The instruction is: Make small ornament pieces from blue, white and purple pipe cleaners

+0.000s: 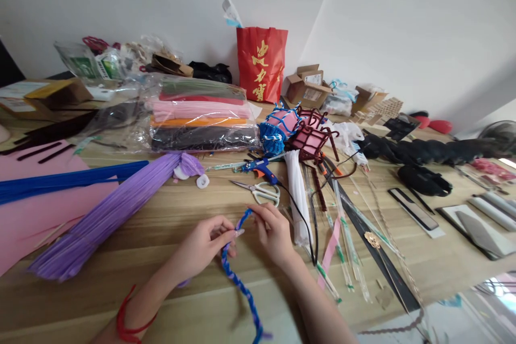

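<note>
A blue and purple twisted pipe-cleaner strand (242, 285) hangs in a curve toward the table's front edge. My left hand (215, 236) pinches it near its upper part, thumb against the fingers. At the bend above, my right hand (272, 226) grips the strand's top end between thumb and fingertips. Just beyond my hands lie scissors (258, 192) with pale handles and a blue glue gun (260, 167). A bundle of purple pipe cleaners (116, 215) rests to the left, and a white bundle (297, 199) to the right.
Blue pipe cleaners (72, 180) lie across pink sheets (52, 199). Farther back are a plastic pack of coloured bundles (201, 113), wrapped pink shapes (310, 140) and a red bag (262, 64). Glue sticks (346, 247), a cord and a phone-like dark object (413, 209) are on the right.
</note>
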`<state>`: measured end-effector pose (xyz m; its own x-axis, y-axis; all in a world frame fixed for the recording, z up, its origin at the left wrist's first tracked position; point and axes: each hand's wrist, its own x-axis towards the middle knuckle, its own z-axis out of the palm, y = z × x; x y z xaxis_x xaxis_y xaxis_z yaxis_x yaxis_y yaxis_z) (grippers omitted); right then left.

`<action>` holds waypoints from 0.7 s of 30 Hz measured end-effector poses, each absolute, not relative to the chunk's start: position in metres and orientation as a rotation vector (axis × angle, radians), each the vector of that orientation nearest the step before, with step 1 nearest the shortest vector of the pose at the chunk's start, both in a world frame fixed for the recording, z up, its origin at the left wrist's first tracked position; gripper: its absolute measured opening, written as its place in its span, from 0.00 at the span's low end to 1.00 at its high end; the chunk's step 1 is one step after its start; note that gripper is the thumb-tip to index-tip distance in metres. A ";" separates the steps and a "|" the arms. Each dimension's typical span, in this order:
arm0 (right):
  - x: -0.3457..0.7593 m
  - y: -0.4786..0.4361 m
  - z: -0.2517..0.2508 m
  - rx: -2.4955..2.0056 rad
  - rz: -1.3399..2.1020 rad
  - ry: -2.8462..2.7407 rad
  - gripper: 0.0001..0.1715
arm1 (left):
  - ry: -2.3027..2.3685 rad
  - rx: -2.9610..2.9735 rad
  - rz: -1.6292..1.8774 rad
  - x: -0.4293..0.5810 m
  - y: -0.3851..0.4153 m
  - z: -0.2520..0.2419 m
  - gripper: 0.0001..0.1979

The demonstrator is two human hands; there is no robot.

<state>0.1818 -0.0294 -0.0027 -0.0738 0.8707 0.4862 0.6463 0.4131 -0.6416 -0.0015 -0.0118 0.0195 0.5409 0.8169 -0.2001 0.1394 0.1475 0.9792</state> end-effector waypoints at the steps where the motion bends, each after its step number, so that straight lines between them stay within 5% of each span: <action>1: 0.182 -0.029 -0.003 -1.305 0.334 -1.828 0.19 | 0.930 1.360 0.630 -0.002 -0.010 0.018 0.09; 8: 0.175 -0.033 -0.002 -1.312 0.453 -1.932 0.16 | 1.047 1.439 0.777 0.000 -0.006 0.015 0.08; 14: 0.175 -0.032 0.008 -1.263 0.837 -1.609 0.10 | 1.041 1.565 0.801 -0.008 0.000 0.017 0.06; 21: 0.171 -0.031 0.006 -1.192 1.253 -1.349 0.13 | 1.090 1.667 0.861 -0.010 0.003 0.017 0.09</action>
